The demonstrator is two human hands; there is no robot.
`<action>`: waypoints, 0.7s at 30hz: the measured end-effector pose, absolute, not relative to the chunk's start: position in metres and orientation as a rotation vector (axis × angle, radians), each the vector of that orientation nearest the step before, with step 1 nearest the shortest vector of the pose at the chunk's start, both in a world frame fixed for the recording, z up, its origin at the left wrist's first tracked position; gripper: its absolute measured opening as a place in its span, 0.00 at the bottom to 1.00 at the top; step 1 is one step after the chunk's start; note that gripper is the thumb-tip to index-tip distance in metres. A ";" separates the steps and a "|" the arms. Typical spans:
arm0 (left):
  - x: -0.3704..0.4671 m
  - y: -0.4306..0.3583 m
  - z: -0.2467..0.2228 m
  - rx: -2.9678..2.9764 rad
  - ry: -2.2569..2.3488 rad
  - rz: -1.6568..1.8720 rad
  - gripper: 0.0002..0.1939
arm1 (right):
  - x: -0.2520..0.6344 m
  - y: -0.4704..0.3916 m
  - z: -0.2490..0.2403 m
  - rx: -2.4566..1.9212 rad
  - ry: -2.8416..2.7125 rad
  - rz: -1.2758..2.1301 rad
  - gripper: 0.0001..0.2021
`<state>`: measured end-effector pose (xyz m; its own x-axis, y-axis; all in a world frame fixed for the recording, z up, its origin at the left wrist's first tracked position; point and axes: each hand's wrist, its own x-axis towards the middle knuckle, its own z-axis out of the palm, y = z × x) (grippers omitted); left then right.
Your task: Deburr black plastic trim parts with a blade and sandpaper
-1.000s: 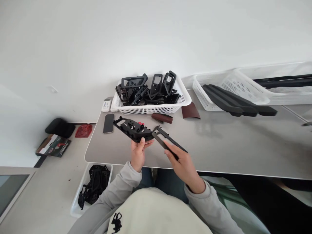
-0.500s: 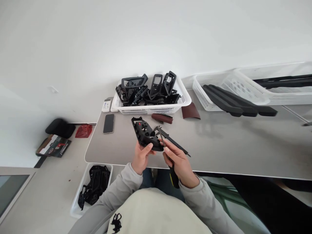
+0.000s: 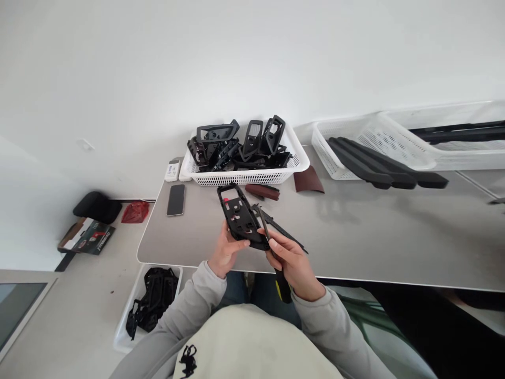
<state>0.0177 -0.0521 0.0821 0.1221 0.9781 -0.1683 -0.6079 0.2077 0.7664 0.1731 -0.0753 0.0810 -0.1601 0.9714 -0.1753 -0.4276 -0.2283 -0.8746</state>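
Note:
My left hand (image 3: 225, 250) is closed on the lower left edge of a black plastic trim frame (image 3: 239, 213), its thumb lying along the near rim. Openings, a round boss and a small red spot show on the frame's upturned face. In my right hand (image 3: 294, 263) is a slim file (image 3: 263, 220) with a black and yellow handle (image 3: 282, 288). The file's metal blade points up and away, close beside the frame's right edge; whether they touch I cannot tell. Behind it, a dark caliper (image 3: 286, 233) lies on the table.
A white basket (image 3: 244, 179) of black frames stands at the back. Near it lie brown-red pieces (image 3: 310, 180) (image 3: 263, 191), and a phone (image 3: 175, 200) is at the left. Long black parts (image 3: 374, 163) jut from a right-hand basket (image 3: 335, 166). A white bin (image 3: 122, 337) sits lower left.
The frame has been tilted, so its face now turns more toward me, and its far end has shifted slightly right. My right hand with the file has moved slightly right.

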 end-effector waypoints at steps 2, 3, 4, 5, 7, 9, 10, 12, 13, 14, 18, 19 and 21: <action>0.017 -0.051 0.085 0.526 0.704 1.282 0.27 | 0.173 -0.075 0.079 -0.959 -0.834 1.619 0.19; 0.018 -0.051 0.087 0.486 0.697 1.294 0.26 | 0.173 -0.075 0.078 -0.965 -0.838 1.618 0.19; 0.019 -0.051 0.088 0.453 0.709 1.308 0.24 | 0.173 -0.075 0.077 -0.969 -0.845 1.618 0.19; 0.021 -0.050 0.088 0.429 0.740 1.324 0.23 | 0.173 -0.075 0.076 -0.974 -0.855 1.616 0.20; 0.025 -0.050 0.088 0.404 0.806 1.364 0.23 | 0.173 -0.075 0.072 -0.996 -0.898 1.611 0.21; 0.030 -0.049 0.086 0.406 0.843 1.423 0.24 | 0.172 -0.076 0.070 -1.035 -0.969 1.592 0.23; 0.031 -0.049 0.085 0.413 0.854 1.454 0.24 | 0.172 -0.076 0.069 -1.059 -1.014 1.574 0.23; 0.033 -0.048 0.083 0.430 0.882 1.520 0.22 | 0.171 -0.076 0.070 -1.102 -1.116 1.493 0.24; 0.033 -0.048 0.083 0.441 0.898 1.548 0.21 | 0.171 -0.076 0.072 -1.119 -1.171 1.423 0.23; 0.033 -0.047 0.082 0.457 0.911 1.572 0.20 | 0.172 -0.076 0.074 -1.134 -1.232 1.337 0.22; 0.031 -0.046 0.077 0.538 0.947 1.662 0.22 | 0.174 -0.081 0.086 -1.203 -1.532 0.955 0.19; 0.030 -0.046 0.074 0.555 0.968 1.676 0.24 | 0.175 -0.084 0.089 -1.217 -1.613 0.894 0.19; 0.027 -0.046 0.069 0.586 1.027 1.679 0.25 | 0.175 -0.089 0.092 -1.238 -1.761 0.811 0.19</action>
<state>0.0274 -0.0465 0.0695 -0.3450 0.9331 -0.1010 -0.5151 -0.0983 0.8515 0.1751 -0.0887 0.0920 -0.1843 0.9494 0.2542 0.4237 0.3101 -0.8511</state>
